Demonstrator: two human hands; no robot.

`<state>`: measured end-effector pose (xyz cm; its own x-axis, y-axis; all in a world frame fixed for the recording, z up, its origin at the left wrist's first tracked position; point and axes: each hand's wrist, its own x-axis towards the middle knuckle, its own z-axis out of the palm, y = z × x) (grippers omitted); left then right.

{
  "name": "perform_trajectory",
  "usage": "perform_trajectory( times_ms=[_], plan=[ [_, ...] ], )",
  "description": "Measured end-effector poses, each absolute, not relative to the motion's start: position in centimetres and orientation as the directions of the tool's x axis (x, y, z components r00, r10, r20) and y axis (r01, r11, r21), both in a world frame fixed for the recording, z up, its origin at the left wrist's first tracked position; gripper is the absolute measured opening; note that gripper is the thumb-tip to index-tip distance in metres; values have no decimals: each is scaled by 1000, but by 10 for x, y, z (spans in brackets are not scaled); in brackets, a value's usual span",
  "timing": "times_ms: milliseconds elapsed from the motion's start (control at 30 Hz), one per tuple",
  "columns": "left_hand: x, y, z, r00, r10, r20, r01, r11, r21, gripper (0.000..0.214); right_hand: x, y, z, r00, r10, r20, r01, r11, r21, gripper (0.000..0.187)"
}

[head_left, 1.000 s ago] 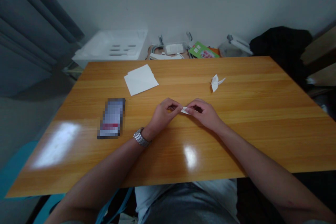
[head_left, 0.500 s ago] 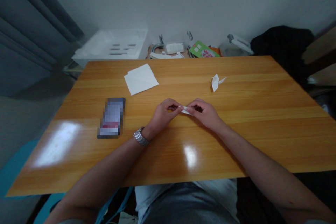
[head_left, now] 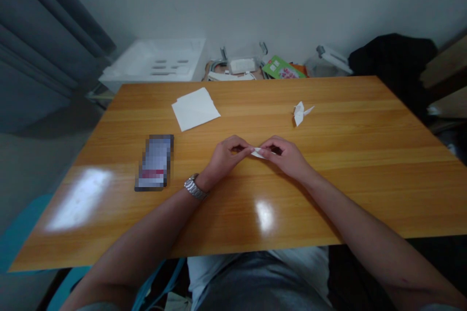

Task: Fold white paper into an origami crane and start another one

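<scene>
A small folded piece of white paper (head_left: 257, 153) is pinched between my two hands over the middle of the table. My left hand (head_left: 229, 156), with a metal watch on its wrist, grips the paper's left end between thumb and fingers. On the other end, my right hand (head_left: 286, 156) closes with its thumb on top; most of that end is hidden by the fingers. Beyond my right hand stands a white folded paper crane (head_left: 299, 113). Several white paper sheets (head_left: 196, 110) lie stacked beyond my left hand.
A phone (head_left: 155, 163) with a blurred screen lies left of my left hand on the wooden table (head_left: 365, 180). Past the far edge are a white box (head_left: 160, 60), a green booklet (head_left: 280, 68) and a dark cloth heap (head_left: 392, 58).
Both hands keep their pinch on the paper in nearly the same place. The paper and the fingers on it have shifted only slightly.
</scene>
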<state>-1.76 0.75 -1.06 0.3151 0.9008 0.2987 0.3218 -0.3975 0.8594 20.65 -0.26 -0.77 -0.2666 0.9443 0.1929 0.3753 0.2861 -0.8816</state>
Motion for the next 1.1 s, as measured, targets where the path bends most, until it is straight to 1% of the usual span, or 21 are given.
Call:
perform_trajectory(
  times_ms=[267, 500, 700, 900, 1100],
  plan=[
    [-17, 8, -9, 328, 889, 319, 349, -428, 834, 29, 206, -4, -4, -262, 945, 196, 377, 287, -881, 28],
    [-18, 8, -6, 271, 922, 277, 400, -370, 838, 36, 207, -3, -6, -249, 952, 179, 395, 268, -879, 26],
    [-17, 6, -5, 295, 918, 264, 358, -362, 861, 20, 208, -3, -9, -265, 943, 201, 414, 300, -860, 26],
    [-17, 6, -5, 294, 912, 284, 397, -387, 832, 15, 207, -3, -8, -277, 939, 202, 401, 304, -864, 27],
    [-19, 9, -5, 195, 940, 279, 385, -335, 860, 14, 209, -3, -5, -282, 930, 238, 437, 345, -830, 20]
  ],
)
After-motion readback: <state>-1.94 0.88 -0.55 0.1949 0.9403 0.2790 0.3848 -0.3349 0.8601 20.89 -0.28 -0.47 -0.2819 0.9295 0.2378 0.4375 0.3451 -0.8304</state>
